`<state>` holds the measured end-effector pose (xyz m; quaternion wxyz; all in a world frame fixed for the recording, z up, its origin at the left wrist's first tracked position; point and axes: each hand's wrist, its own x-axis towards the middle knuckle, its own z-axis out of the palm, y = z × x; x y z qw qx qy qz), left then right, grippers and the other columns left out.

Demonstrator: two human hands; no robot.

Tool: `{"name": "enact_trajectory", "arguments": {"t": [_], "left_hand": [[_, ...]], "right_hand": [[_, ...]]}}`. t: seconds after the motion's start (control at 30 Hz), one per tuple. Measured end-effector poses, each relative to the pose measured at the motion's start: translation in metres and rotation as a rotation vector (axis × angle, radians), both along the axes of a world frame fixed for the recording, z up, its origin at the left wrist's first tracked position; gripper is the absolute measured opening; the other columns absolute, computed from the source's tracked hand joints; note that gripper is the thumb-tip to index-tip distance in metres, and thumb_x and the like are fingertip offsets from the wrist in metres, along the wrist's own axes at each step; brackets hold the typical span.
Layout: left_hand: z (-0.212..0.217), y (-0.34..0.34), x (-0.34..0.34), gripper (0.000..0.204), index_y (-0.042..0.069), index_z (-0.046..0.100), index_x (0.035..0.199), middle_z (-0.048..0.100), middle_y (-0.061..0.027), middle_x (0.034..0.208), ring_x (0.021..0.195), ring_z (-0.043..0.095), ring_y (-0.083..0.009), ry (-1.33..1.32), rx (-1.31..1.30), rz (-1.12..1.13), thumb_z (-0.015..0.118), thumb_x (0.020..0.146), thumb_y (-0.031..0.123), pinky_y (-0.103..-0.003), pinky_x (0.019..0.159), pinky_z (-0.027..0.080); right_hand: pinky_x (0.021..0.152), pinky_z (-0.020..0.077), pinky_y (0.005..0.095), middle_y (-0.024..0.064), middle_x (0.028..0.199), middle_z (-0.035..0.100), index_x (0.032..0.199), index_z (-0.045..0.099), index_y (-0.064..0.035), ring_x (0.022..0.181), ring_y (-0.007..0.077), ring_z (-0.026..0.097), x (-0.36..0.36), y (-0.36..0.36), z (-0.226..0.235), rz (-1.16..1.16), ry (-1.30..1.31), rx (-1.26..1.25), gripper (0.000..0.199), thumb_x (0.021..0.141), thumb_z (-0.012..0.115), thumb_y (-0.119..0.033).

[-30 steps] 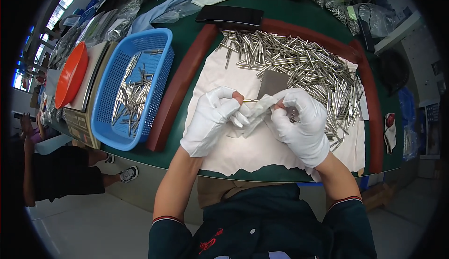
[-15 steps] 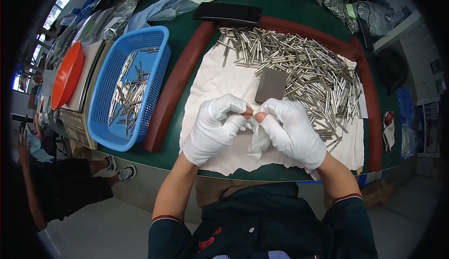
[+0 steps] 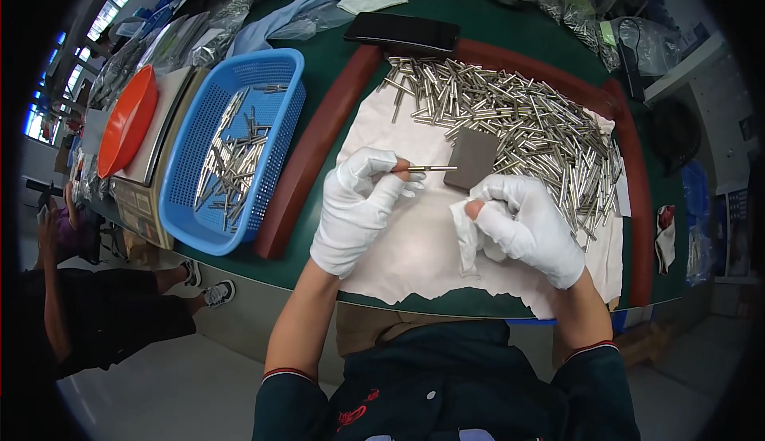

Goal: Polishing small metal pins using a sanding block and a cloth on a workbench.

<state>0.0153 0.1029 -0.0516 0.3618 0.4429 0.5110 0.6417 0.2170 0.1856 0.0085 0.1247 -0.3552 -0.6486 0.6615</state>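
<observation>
gloved left hand (image 3: 355, 210) is pinching a slim metal rod (image 3: 430, 168) near one end; the rod is lying about level, just left of the grey-brown block (image 3: 472, 160), free end pointing at it. cannot tell whether it is touching. gloved right hand (image 3: 530, 230), nearer the wearer than the block and to its right, is pinching a bunched white cloth (image 3: 466, 242), which is hanging apart from the rod.

my judgement: good handling is calling for a light grip right at the rod's end, most of its length staying free, the cloth meeting it evenly and the tip keeping off the block. the cloth's loose tail may be wanting gathering.

around: a heap of similar rods (image 3: 526, 122) is crowding beyond and right of the block. a pale sheet (image 3: 422, 258) is lying beneath. a blue basket (image 3: 267, 162), holding more rods, is standing well left of the block; a red-brown rail (image 3: 315, 162) is running between, blocking any low, direct path. a black flat device (image 3: 402, 32) is resting beyond the block, leftward.
</observation>
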Motion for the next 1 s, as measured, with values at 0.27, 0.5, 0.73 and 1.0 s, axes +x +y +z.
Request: {"name": "enact_trajectory", "arguments": {"t": [0.27,0.5,0.73,1.0], "left_hand": [[-0.002,0.004,0.0,0.014,-0.004,0.059,0.097,0.062,-0.0096,0.095,0.085,0.065,-0.0152,0.057,0.035,-0.009,0.059,0.085,-0.011,-0.027,0.072,0.058],[-0.002,0.006,0.0,0.012,-0.005,0.059,0.094,0.062,-0.01,0.095,0.084,0.067,-0.0171,0.082,-0.045,0.017,0.059,0.084,-0.011,-0.026,0.071,0.058],[0.005,0.0,-0.005,0.016,-0.001,0.061,0.095,0.069,-0.0113,0.088,0.079,0.069,-0.0173,0.401,0.137,0.278,0.064,0.081,-0.009,-0.026,0.069,0.055],[0.063,-0.044,-0.064,0.011,-0.001,0.063,0.093,0.069,-0.0095,0.083,0.074,0.067,-0.0131,1.04,0.013,0.794,0.065,0.083,-0.006,-0.025,0.069,0.052]], "right_hand": [[0.048,0.049,0.0296,0.0091,0.058,0.063,0.077,0.063,-0.001,0.048,0.0162,0.062,-0.006,-0.003,-0.011,0.222,0.01,0.423,0.017,0.086,0.063,-0.016],[0.062,0.0504,0.0378,0.0089,0.068,0.063,0.08,0.066,-0.0069,0.068,0.0272,0.063,-0.008,-0.003,-0.029,0.414,0.116,0.754,0.008,0.076,0.064,-0.014],[0.068,0.0466,0.0387,0.0067,0.083,0.06,0.083,0.068,-0.0097,0.076,0.0271,0.057,-0.007,0.0,-0.019,0.357,0.089,0.979,0.019,0.071,0.072,-0.025],[0.081,0.0457,0.0397,0.0076,0.104,0.06,0.106,0.063,-0.0069,0.097,0.0256,0.055,-0.005,0.024,-0.038,-0.228,-0.115,1.329,0.043,0.067,0.076,-0.019]]}}
